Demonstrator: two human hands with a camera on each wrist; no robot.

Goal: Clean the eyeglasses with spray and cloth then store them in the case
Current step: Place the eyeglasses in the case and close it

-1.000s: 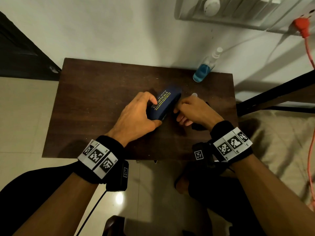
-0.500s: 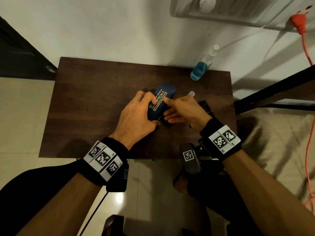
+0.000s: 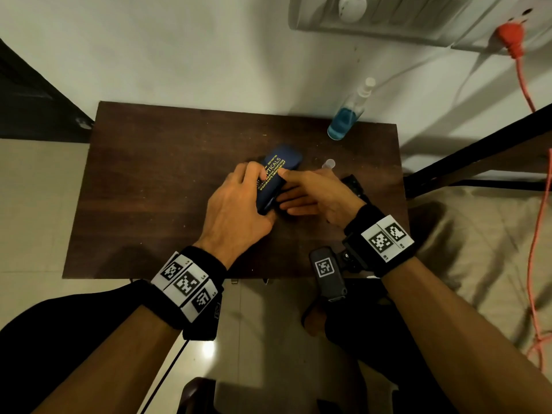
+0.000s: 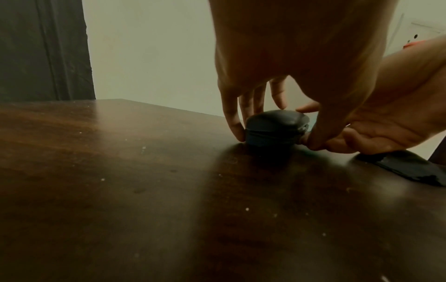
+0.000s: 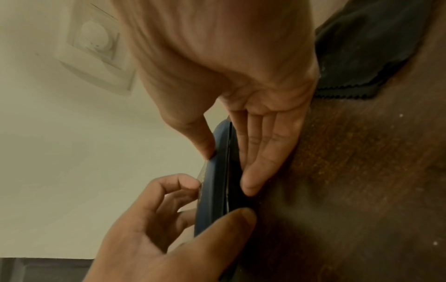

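A dark blue eyeglass case [image 3: 280, 162] with yellow lettering lies on the brown table [image 3: 149, 189]. My left hand [image 3: 236, 204] grips its near end, fingers on the left side and thumb on the right. My right hand [image 3: 310, 189] pinches it from the right: the thumb presses the lid and straight fingers lie along the base. In the right wrist view the case [image 5: 212, 190] shows only a thin seam. The left wrist view shows the case's rounded end [image 4: 275, 124]. The black cloth [image 5: 376, 47] lies under my right wrist. No eyeglasses are in sight.
A spray bottle [image 3: 346, 118] of blue liquid stands at the table's back right corner, its clear cap [image 3: 328, 164] lying nearer the case. A switch panel [image 3: 373, 16] and an orange plug [image 3: 512, 37] with cord are on the wall. A dark frame [image 3: 478, 150] stands right of the table.
My right hand has uncurled: its thumb has come up onto the lid and its fingers now lie straight along the case's side. My left hand has kept its grip.
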